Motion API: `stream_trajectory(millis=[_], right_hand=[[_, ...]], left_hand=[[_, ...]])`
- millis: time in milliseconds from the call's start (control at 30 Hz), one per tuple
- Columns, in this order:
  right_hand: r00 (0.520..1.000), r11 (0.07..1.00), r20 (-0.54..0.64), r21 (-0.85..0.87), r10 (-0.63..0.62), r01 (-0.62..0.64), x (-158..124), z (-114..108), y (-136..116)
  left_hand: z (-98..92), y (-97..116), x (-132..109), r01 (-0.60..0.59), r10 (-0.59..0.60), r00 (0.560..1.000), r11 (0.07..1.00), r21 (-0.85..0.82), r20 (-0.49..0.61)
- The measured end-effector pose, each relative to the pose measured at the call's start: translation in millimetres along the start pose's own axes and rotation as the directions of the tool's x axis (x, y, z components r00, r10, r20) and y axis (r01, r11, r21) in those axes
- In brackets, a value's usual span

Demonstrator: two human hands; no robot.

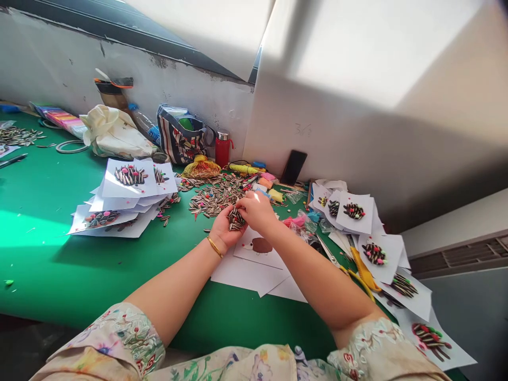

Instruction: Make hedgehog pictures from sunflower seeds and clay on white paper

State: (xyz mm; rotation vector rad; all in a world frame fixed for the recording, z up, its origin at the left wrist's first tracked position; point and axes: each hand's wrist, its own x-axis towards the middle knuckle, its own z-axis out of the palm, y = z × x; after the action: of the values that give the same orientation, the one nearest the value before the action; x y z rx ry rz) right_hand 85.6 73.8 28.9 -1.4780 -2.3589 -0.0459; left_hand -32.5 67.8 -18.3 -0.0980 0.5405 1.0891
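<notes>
My left hand (223, 230) is cupped palm up and holds a small heap of striped seeds (236, 219). Over it, my right hand (256, 210) has its fingers bent down at the heap; what its fingertips pinch, if anything, is too small to make out. Below the hands, a white sheet with a brown hedgehog shape (262, 245) lies on other white papers (238, 272). Just beyond my hands a large pile of striped seeds (216, 194) spreads over the green table (159, 270).
Stacked cards with seed-covered hedgehogs lie left (129, 182) and right (381, 254). Scissors (331, 253) and a yellow tool (363, 269) are right of my right forearm. Bags, a red bottle (223, 149) and a leaning phone (294, 167) stand along the wall.
</notes>
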Motion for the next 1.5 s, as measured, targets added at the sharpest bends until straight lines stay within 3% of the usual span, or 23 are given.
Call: stream_trajectory(millis=[200,333,467,633,733,967,1233,1367,1500], right_hand=[[0.999,0.998,-0.027,0.056,0.032,-0.031,2.7,-7.4,1.1],[0.995,0.961,-0.04,0.266,0.09,-0.077,-3.2,-13.0,9.2],[0.973,0.832,0.026,0.513,0.23,-0.211,-20.0,-14.8,16.3],[0.923,0.588,0.136,0.735,0.36,-0.337,-51.1,-18.1,19.6],[0.908,0.474,0.166,0.808,0.384,-0.349,-72.3,-17.1,22.7],[0.849,0.342,0.222,0.843,0.48,-0.414,-107.7,4.2,33.6],[0.878,0.545,0.168,0.727,0.448,-0.417,-115.9,13.4,37.4],[0.951,0.747,0.086,0.6,0.297,-0.287,-119.5,13.0,33.1],[0.975,0.819,0.077,0.531,0.208,-0.217,-119.5,15.4,29.0]], left_hand=[[0.2,1.0,-1.6,-0.004,0.004,0.999,1.0,0.003,0.035],[0.3,1.7,-3.0,-0.013,0.012,0.997,1.0,0.007,0.077],[-0.6,1.6,-3.3,-0.022,0.018,0.994,0.999,0.035,0.11],[0.5,1.3,-4.0,-0.017,0.011,0.996,0.998,0.056,0.092],[1.2,1.1,-4.1,-0.022,0.018,0.996,0.999,0.042,0.086],[-1.7,-0.4,-0.4,-0.017,0.011,0.996,0.998,0.059,0.089],[0.9,-3.0,-0.5,-0.045,0.041,0.997,0.996,0.081,0.058],[-2.2,-2.7,2.4,-0.05,0.042,0.996,0.994,0.096,0.083],[-4.1,-3.1,4.9,-0.058,0.048,0.994,0.993,0.106,0.096]])
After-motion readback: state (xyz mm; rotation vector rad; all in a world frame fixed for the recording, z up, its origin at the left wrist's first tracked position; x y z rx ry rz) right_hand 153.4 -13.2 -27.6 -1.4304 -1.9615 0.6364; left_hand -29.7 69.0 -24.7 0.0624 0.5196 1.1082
